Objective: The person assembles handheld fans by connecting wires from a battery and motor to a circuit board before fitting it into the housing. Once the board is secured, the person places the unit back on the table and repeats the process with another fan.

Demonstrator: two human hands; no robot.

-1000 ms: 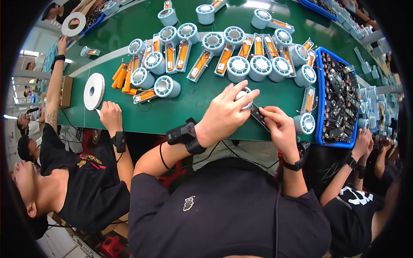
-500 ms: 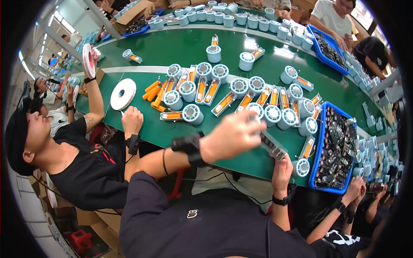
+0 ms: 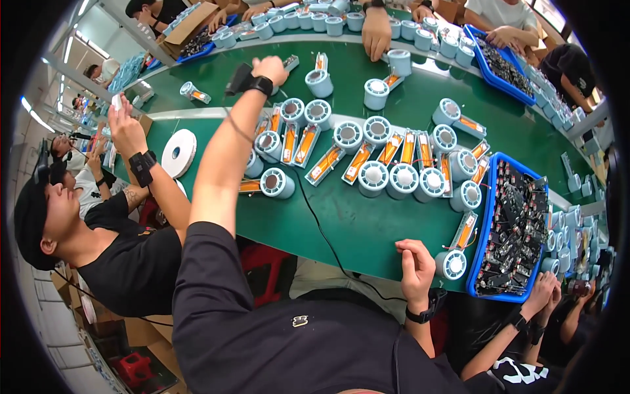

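Observation:
My left arm stretches up and left over the table, and my left hand (image 3: 269, 71) is closed on a light-blue handheld-fan housing. Only the end of its grey handle (image 3: 291, 62) shows past my fingers; the rest is hidden. Near the front edge my right hand (image 3: 418, 270) holds nothing, fingers loosely curled and thumb apart. Just right of it lies a fan housing (image 3: 454, 264) with an orange battery in its handle. Several similar housings (image 3: 403, 178) with round slotted heads and open handles lie in a cluster between my hands.
A blue tray (image 3: 474, 262) of small black parts stands at the right. On my left a person handles something small beside a white tape roll (image 3: 179, 153). Another person's hand (image 3: 377, 36) reaches in from the far side. A black cable (image 3: 321, 230) crosses the table.
My left hand has swung up and left with the fan housing, away from my right hand, which has let go of it. A hand has come in from the far side. The neighbour's hands have moved.

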